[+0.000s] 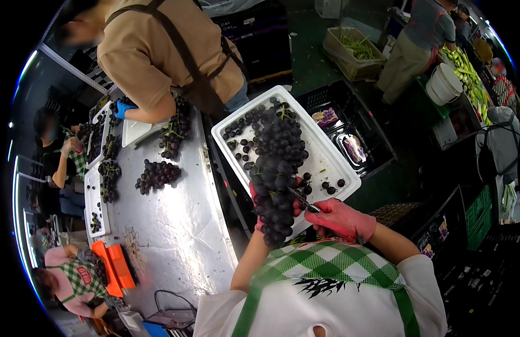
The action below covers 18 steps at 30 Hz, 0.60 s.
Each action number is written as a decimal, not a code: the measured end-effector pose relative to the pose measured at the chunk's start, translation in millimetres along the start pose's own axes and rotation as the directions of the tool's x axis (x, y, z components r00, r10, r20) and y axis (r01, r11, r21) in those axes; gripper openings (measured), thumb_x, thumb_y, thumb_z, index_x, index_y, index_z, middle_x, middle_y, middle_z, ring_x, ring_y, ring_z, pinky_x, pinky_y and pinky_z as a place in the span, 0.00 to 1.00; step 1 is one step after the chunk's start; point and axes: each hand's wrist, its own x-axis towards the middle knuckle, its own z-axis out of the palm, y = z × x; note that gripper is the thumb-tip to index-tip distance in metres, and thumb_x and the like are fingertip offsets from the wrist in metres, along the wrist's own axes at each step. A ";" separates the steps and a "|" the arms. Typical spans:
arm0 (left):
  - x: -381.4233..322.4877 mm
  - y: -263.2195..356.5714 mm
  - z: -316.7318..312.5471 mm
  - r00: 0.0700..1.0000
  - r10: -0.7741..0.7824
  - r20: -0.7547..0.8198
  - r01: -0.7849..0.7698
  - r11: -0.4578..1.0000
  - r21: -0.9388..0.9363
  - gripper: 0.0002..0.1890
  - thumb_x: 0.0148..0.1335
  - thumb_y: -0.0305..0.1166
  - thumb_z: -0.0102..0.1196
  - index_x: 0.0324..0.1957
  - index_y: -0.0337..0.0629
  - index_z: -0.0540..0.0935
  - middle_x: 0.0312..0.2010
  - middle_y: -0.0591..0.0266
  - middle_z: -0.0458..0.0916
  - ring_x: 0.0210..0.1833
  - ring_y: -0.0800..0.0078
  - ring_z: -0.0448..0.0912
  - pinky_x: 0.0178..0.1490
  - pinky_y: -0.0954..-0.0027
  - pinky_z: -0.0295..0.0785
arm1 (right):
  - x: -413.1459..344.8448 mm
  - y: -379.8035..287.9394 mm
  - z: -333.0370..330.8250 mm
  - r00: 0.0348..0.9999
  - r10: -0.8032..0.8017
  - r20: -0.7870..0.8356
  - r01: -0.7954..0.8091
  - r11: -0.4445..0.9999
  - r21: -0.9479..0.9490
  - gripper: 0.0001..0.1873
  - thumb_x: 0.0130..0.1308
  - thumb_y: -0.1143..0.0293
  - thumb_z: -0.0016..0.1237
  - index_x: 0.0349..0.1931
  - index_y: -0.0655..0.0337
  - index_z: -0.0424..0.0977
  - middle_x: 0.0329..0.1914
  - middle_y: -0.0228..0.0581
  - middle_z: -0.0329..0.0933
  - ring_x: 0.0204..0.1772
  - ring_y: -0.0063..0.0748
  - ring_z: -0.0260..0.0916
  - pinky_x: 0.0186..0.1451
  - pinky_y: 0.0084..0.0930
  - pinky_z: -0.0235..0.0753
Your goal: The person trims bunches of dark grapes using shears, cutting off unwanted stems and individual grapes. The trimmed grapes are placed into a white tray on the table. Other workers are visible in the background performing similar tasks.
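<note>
A bunch of dark grapes is held up by my left hand, whose pink glove shows mostly behind the fruit. My right hand, also in a pink glove, grips slim metal scissors with the tips against the bunch; whether the blades are apart cannot be told. Below and beyond lies a white foam tray with another large dark bunch and several loose grapes at its left and near the held bunch.
A metal table at left carries grape bunches, white trays and orange bins. A co-worker in a brown apron stands close ahead at its edge. Right of my tray, a black crate holds clear packs.
</note>
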 end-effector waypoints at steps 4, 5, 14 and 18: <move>9.6 -11.2 20.8 0.941 0.244 -0.234 -0.217 0.967 0.136 0.53 0.49 0.74 0.26 0.60 0.32 0.60 0.34 0.36 0.76 0.35 0.48 0.78 0.38 0.56 0.76 | 3.8 6.1 -2.4 0.999 0.039 0.009 -0.040 0.997 0.072 0.15 0.63 0.59 0.46 0.41 0.61 0.71 0.24 0.28 0.68 0.24 0.17 0.66 0.29 0.16 0.69; 8.6 -15.6 32.3 0.934 0.248 -0.258 -0.233 0.968 0.089 0.52 0.49 0.74 0.26 0.60 0.34 0.60 0.37 0.36 0.76 0.34 0.48 0.77 0.37 0.56 0.76 | 6.2 10.0 -3.8 0.999 0.042 0.013 -0.043 0.993 0.107 0.15 0.63 0.59 0.46 0.41 0.62 0.71 0.24 0.28 0.69 0.24 0.17 0.67 0.28 0.16 0.69; 2.9 -13.8 22.4 0.962 0.221 -0.160 -0.167 0.940 0.297 0.46 0.53 0.71 0.24 0.63 0.46 0.57 0.57 0.48 0.66 0.35 0.49 0.77 0.36 0.55 0.75 | 13.9 25.6 -3.2 0.998 0.029 -0.047 -0.029 1.000 -0.004 0.20 0.61 0.52 0.46 0.38 0.63 0.71 0.23 0.30 0.69 0.24 0.21 0.68 0.26 0.20 0.68; 4.8 -17.5 21.4 0.961 0.241 -0.132 -0.189 0.929 0.319 0.46 0.53 0.71 0.24 0.63 0.46 0.57 0.56 0.48 0.67 0.34 0.49 0.78 0.35 0.54 0.76 | 10.0 15.4 1.3 0.994 0.029 -0.110 -0.046 0.987 -0.156 0.16 0.62 0.57 0.47 0.35 0.64 0.70 0.22 0.28 0.68 0.23 0.16 0.67 0.27 0.17 0.69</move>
